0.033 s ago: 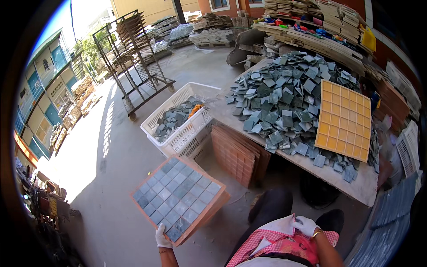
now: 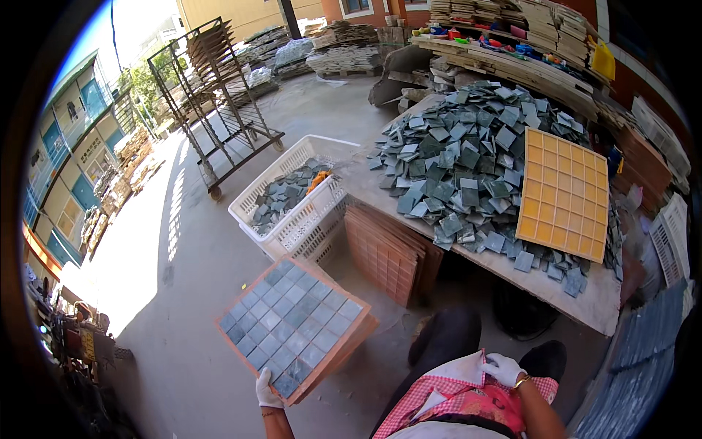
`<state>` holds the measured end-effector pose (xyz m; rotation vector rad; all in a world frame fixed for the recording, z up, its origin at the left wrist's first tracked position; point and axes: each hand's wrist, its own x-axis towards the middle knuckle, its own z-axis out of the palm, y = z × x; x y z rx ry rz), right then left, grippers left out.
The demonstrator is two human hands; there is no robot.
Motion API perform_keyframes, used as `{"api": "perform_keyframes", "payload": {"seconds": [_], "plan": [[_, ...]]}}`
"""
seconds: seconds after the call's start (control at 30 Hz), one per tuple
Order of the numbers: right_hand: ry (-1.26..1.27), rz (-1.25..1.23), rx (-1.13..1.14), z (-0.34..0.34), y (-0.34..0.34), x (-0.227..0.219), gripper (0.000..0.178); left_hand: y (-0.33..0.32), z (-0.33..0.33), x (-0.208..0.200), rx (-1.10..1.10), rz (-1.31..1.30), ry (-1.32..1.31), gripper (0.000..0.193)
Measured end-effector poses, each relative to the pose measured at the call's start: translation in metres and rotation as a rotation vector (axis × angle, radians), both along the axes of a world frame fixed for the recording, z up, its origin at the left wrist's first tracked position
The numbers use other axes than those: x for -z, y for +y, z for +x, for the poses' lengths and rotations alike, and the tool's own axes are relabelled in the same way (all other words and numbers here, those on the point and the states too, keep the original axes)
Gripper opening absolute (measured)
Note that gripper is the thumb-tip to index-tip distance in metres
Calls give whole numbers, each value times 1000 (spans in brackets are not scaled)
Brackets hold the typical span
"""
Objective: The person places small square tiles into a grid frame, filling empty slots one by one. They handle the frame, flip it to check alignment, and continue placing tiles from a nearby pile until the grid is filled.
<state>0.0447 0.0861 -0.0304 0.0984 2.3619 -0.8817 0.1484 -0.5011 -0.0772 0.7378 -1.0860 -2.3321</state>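
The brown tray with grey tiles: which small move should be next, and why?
Perhaps bring the white-gloved right hand to the right edge of the square brown tray to steady it: only the white-gloved left hand holds it, at one corner, while the other is at pink checked cloth.

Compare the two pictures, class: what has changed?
Nothing was visibly moved, taken hold of or let go; only the view shifted slightly. The left hand still holds the tile-filled tray, the right hand touches the pink checked cloth, and the yellow grid tray still lies on the tile pile.
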Motion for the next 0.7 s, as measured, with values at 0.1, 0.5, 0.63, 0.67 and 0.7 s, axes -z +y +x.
{"api": "perform_keyframes", "payload": {"seconds": [0.1, 0.5, 0.63, 0.67, 0.7], "plan": [[58, 18, 12, 9, 16, 26, 64, -6, -6, 9, 75, -4, -15, 36], [46, 28, -5, 18, 21, 42, 56, -44, -12, -20, 322, -635, -1052, 57], [58, 6, 21, 24, 22, 46, 56, -62, -19, -35, 227, -1594, -1444, 59], [78, -6, 27, 24, 24, 45, 56, -54, -33, -55, 148, -1604, -1465, 53], [54, -50, 77, 26, 25, 43, 56, -50, -49, -62, 134, -1652, -1385, 52]]}}
